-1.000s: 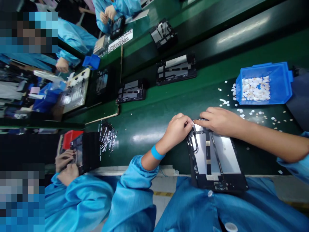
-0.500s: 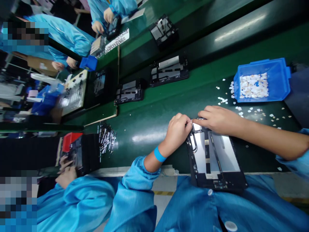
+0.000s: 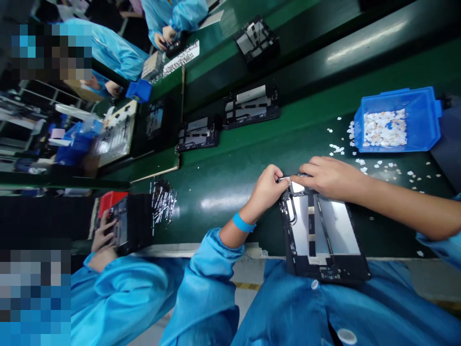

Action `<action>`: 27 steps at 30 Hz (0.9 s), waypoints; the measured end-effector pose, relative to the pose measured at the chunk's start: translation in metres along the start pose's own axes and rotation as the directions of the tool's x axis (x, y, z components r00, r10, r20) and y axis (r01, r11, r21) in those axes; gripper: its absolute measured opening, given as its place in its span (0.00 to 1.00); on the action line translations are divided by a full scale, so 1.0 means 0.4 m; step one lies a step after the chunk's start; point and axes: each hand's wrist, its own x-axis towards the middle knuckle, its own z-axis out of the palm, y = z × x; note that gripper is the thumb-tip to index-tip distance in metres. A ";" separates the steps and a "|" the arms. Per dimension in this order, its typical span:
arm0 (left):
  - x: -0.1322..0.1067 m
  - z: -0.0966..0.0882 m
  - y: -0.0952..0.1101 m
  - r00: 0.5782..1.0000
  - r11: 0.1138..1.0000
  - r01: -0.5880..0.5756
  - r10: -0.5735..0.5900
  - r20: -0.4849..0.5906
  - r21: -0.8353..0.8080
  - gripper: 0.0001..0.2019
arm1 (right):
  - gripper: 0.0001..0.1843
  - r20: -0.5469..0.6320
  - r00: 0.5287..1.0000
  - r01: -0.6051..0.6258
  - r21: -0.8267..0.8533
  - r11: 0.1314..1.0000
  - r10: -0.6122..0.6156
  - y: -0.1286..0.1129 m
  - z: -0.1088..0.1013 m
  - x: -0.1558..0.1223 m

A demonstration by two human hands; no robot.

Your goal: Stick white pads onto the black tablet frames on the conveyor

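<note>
An opened tablet (image 3: 338, 226), its inner parts and silvery panels showing, overhangs the bench's near edge against my blue coat. My left hand (image 3: 267, 187), with a blue band at the wrist, is closed in a pinch at the tablet's far left corner. Whatever sits between its fingertips is too small to make out. Across the tablet's far edge lies my right hand (image 3: 329, 177), its index finger reaching toward the left fingertips and the other fingers curled over the frame. The right thumb is hidden.
A blue bin (image 3: 419, 122) holds white scraps, with more scattered around it. Several opened tablets (image 3: 250, 106) lie farther along the green bench (image 3: 216, 187). Left of me are a pile of thin strips (image 3: 163, 204) and a co-worker's hand (image 3: 103, 240) on another device. More co-workers sit opposite.
My left fingers have shifted slightly at the tablet's corner, the thumb now straighter. The right hand stays on the edge. The whole view has slid a little to the right.
</note>
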 end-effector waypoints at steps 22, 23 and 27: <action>-0.091 0.030 -0.018 0.976 0.995 -0.103 0.101 -0.191 -0.003 0.23 | 0.22 -0.056 0.692 -0.686 0.258 0.680 0.720 -0.133 -0.087 -0.243; -0.116 0.031 -0.027 0.974 0.995 -0.096 0.088 -0.207 -0.026 0.24 | 0.22 0.016 0.638 -0.739 0.295 0.606 0.770 -0.155 -0.085 -0.275; -0.251 0.044 -0.059 0.998 0.997 -0.055 0.053 -0.034 -0.063 0.28 | 0.21 0.242 0.671 -0.717 0.453 0.530 0.700 -0.259 -0.092 -0.316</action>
